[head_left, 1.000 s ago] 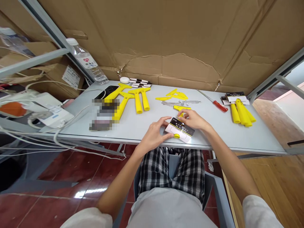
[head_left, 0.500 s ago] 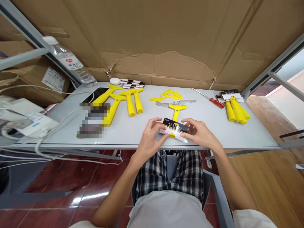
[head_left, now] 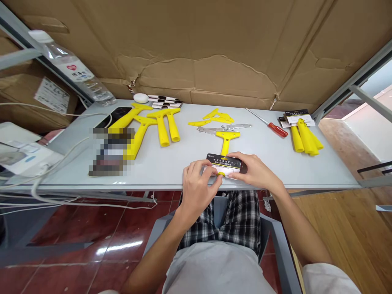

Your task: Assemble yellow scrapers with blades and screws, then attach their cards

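A yellow scraper (head_left: 226, 143) lies on the table in front of me, its wide head pointing away. A black-and-white printed packaging card (head_left: 225, 162) sits across its handle, and the rounded handle end shows at the card's near edge. My left hand (head_left: 199, 181) is closed, with thumb and index finger pinching that handle end. My right hand (head_left: 257, 171) grips the card's right side between thumb and fingers. Just beyond the scraper head are metal blades (head_left: 239, 127) and several yellow blade covers (head_left: 219, 117).
Several yellow scraper handles (head_left: 163, 130) lie to the left, near a phone (head_left: 119, 114). A red-handled screwdriver (head_left: 277, 130) and carded scrapers (head_left: 304, 136) lie to the right. At the back left stand a water bottle (head_left: 76, 71) and a white round object (head_left: 141, 98). Cardboard (head_left: 232, 73) backs the table.
My left hand has shifted from the card's left edge onto the handle end. The right hand keeps hold of the card. The whole view has tilted slightly.
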Demonstrator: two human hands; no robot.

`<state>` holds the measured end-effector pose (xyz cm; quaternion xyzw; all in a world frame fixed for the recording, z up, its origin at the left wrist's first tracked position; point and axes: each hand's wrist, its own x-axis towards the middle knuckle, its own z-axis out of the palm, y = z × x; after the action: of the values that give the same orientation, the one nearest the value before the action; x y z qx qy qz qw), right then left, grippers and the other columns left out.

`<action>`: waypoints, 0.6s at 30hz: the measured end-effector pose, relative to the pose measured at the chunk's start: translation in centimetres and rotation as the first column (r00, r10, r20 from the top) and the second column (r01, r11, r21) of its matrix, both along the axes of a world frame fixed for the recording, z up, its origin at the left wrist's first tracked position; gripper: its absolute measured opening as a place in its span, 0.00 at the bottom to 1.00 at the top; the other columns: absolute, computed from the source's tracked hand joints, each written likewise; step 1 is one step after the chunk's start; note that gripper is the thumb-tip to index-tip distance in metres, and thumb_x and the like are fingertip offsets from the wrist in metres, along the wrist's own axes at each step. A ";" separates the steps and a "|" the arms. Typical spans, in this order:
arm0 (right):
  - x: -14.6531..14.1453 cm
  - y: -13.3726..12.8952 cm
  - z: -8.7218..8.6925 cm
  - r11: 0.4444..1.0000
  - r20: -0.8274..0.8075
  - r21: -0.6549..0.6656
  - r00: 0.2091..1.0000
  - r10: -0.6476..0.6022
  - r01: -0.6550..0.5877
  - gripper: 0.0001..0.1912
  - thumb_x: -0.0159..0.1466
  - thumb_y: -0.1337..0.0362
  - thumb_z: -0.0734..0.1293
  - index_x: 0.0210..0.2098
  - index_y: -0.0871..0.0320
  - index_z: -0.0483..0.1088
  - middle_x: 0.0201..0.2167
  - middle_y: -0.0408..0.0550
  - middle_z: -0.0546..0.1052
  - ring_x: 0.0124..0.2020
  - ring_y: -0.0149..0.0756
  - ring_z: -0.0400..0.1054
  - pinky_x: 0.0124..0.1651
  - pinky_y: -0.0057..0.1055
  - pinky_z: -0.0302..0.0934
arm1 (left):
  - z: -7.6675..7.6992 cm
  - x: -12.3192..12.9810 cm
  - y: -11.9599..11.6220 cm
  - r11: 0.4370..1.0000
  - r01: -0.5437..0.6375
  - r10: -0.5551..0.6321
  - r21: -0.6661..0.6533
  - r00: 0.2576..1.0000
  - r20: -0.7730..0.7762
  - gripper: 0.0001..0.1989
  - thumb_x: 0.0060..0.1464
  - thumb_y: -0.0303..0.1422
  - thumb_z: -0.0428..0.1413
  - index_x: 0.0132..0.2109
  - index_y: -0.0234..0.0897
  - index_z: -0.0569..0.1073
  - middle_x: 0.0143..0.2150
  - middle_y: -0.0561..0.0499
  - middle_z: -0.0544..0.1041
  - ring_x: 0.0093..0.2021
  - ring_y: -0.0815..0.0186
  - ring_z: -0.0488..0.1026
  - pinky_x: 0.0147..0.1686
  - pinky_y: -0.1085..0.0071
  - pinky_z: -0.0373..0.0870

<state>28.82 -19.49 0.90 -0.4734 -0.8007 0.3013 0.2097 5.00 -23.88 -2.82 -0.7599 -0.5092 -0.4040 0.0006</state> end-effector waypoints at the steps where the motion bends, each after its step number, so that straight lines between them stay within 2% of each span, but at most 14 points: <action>1: 0.0 0.0 0.0 1.000 0.002 -0.002 1.000 -0.005 0.005 0.32 0.68 0.50 0.78 0.68 0.46 0.72 0.66 0.49 0.81 0.52 0.49 0.80 0.61 0.46 0.70 | -0.1 -0.1 0.1 1.000 0.014 -0.014 0.015 1.000 0.003 0.04 0.66 0.29 0.64 0.41 0.42 0.78 0.49 0.44 0.81 0.52 0.53 0.79 0.51 0.55 0.72; 3: 0.0 0.1 0.0 1.000 -0.004 -0.017 1.000 -0.016 0.016 0.32 0.67 0.51 0.78 0.68 0.46 0.73 0.64 0.49 0.82 0.50 0.47 0.81 0.59 0.45 0.71 | -0.4 -0.2 0.3 0.998 0.032 -0.032 0.051 0.999 0.000 0.04 0.67 0.29 0.64 0.41 0.43 0.80 0.50 0.44 0.82 0.53 0.52 0.79 0.53 0.54 0.73; 6: 0.1 0.2 0.1 0.998 -0.015 -0.053 1.000 -0.020 0.019 0.32 0.67 0.51 0.78 0.68 0.47 0.73 0.57 0.49 0.85 0.48 0.46 0.80 0.58 0.43 0.71 | -0.7 -0.2 0.5 0.993 0.055 -0.053 0.109 0.998 -0.017 0.05 0.66 0.27 0.65 0.44 0.44 0.82 0.53 0.43 0.83 0.61 0.48 0.77 0.60 0.47 0.72; 10: 0.3 0.3 0.2 0.996 -0.028 -0.084 0.999 -0.031 0.029 0.32 0.67 0.52 0.78 0.68 0.46 0.74 0.52 0.48 0.86 0.47 0.46 0.80 0.56 0.42 0.72 | -1.0 0.1 0.7 0.982 0.087 -0.086 0.167 0.996 -0.016 0.09 0.64 0.25 0.65 0.44 0.47 0.83 0.57 0.45 0.83 0.69 0.45 0.74 0.70 0.37 0.64; 14: 0.2 0.4 0.3 0.993 -0.060 -0.113 0.997 -0.047 0.040 0.31 0.67 0.53 0.78 0.67 0.47 0.74 0.55 0.46 0.85 0.41 0.40 0.77 0.51 0.39 0.71 | -1.4 0.1 0.9 0.981 0.079 -0.078 0.179 0.997 -0.013 0.11 0.63 0.25 0.67 0.42 0.51 0.84 0.55 0.48 0.84 0.68 0.45 0.75 0.72 0.33 0.60; 18: 0.0 0.5 0.8 0.987 -0.089 -0.143 0.993 -0.080 0.066 0.29 0.67 0.56 0.78 0.67 0.49 0.75 0.51 0.46 0.86 0.37 0.37 0.75 0.49 0.37 0.71 | -1.4 0.1 1.1 0.966 0.076 -0.064 0.248 0.996 -0.055 0.11 0.61 0.25 0.68 0.42 0.50 0.83 0.51 0.48 0.86 0.65 0.44 0.78 0.71 0.31 0.61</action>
<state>28.84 -18.98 1.72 -0.5012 -0.7490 0.3708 0.2243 5.07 -22.75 -4.23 -0.7806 -0.4270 -0.4468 0.0937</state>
